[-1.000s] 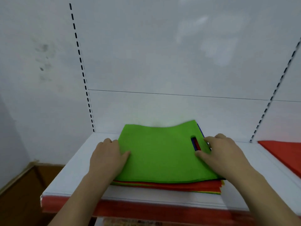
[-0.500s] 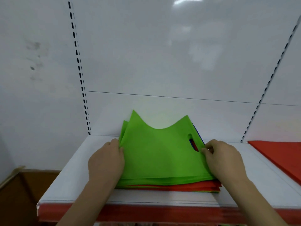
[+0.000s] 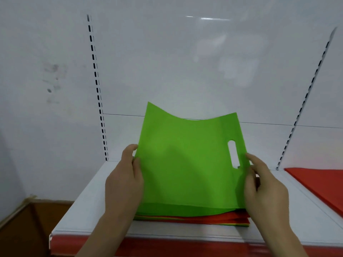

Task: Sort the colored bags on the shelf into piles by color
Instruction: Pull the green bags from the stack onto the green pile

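Note:
A green bag (image 3: 187, 160) with a cut-out handle slot is lifted at its far edge, tilted up off a stack of bags (image 3: 213, 219) on the white shelf (image 3: 89, 204). My left hand (image 3: 124, 180) pinches the bag's left edge. My right hand (image 3: 263, 188) pinches its right edge beside the slot. The stack below shows another green layer, then red, yellow and green edges at the front. Most of the stack is hidden behind the raised bag.
A red bag pile (image 3: 321, 184) lies on the shelf at the right. The shelf front carries a red strip (image 3: 167, 245). White back panels with slotted uprights (image 3: 98, 101) rise behind. A brown box (image 3: 27, 219) sits low at the left.
The top green bag lay flat under both hands; its far edge has since risen well clear of the stack, with both hands pinching its sides.

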The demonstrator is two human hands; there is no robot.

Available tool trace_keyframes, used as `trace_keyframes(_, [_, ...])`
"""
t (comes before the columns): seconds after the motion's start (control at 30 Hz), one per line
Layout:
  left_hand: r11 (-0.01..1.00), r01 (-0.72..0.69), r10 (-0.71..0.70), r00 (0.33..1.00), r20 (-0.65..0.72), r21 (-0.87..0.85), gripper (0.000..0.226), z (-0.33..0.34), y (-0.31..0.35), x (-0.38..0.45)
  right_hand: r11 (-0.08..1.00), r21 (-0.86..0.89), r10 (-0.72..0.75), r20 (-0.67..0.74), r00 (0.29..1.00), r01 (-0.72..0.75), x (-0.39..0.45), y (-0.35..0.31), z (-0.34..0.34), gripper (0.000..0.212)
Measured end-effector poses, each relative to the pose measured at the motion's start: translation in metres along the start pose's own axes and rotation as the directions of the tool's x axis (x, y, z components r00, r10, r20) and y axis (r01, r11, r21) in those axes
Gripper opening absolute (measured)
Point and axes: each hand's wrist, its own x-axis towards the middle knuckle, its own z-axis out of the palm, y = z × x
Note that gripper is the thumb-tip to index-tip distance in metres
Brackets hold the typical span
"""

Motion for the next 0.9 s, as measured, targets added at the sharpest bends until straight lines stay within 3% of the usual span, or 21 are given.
trace_keyframes(0.1, [0.999, -0.014, 0.013, 1.000, -0.012, -0.043, 0.028, -0.004, 0.002, -0.005, 0.997, 0.015, -0.076, -0.064, 0.995, 0.077, -0.006, -0.002, -0.001, 0.037])
trace_keyframes(0.23, [0.998, -0.049, 0.049, 0.999, 0.015, -0.048, 0.026, -0.006, 0.006, -0.007, 0.997, 0.025, -0.069, -0.096, 0.993, 0.072, -0.009, -0.007, -0.008, 0.038])
trace_keyframes(0.37, [0.996, -0.080, 0.084, 0.991, 0.101, -0.045, 0.040, -0.011, 0.008, -0.007, 0.995, 0.008, -0.097, -0.088, 0.991, 0.098, -0.014, -0.014, -0.009, 0.041])
trace_keyframes(0.53, [0.997, -0.070, 0.073, 0.993, 0.093, -0.042, 0.056, -0.018, 0.007, -0.013, 0.995, 0.007, -0.096, -0.072, 0.993, 0.097, -0.020, -0.019, -0.009, 0.046])
trace_keyframes(0.9, [0.984, -0.133, 0.146, 0.983, 0.109, -0.117, 0.058, -0.016, 0.010, -0.021, 0.993, -0.087, -0.091, -0.097, 0.991, 0.082, -0.041, -0.018, -0.023, 0.044])
